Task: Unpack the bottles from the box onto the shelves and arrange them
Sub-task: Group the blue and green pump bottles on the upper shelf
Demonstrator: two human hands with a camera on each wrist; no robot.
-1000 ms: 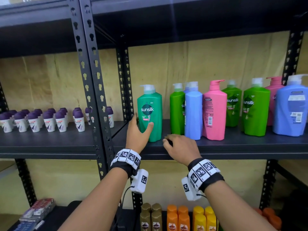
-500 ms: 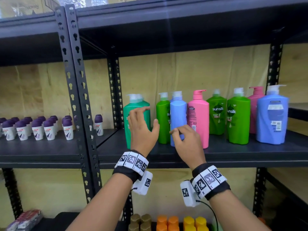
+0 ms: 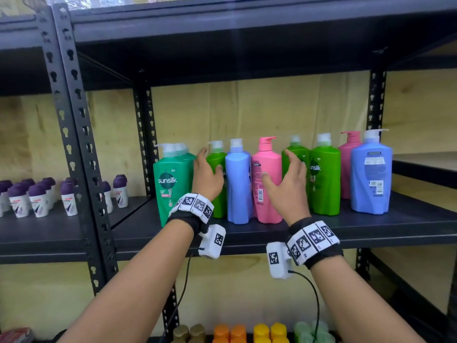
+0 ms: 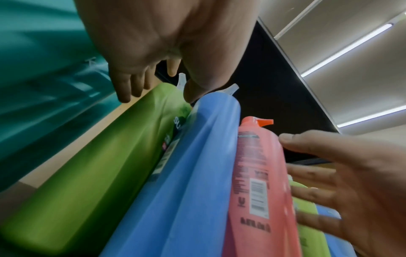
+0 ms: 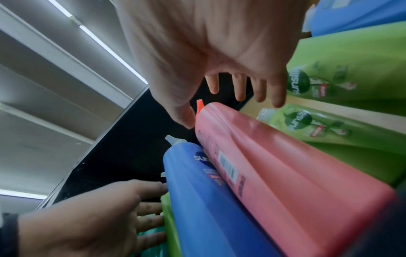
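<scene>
Basically both palms open, gripping nothing: left hand [image 3: 206, 175] and right hand [image 3: 288, 186] bracket the light-green bottle [image 3: 217, 178], blue bottle [image 3: 238, 184] and pink bottle [image 3: 268, 179], likely to squeeze them together.

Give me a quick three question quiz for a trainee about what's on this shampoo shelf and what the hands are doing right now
1. True or false: the left hand is holding a bottle lifted off the shelf.
2. Multiple choice: which bottles stand between the two hands in the head view? A) the blue bottle and the pink bottle; B) two orange bottles; C) the roll-on deodorants.
3. Fill in: the leftmost pump bottle, with "sunsilk" facing out, is the ____ green bottle.

Key
1. False: both hands are open, and every bottle stands on the shelf.
2. A. The right hand is on the pink bottle's right.
3. Teal.
</scene>
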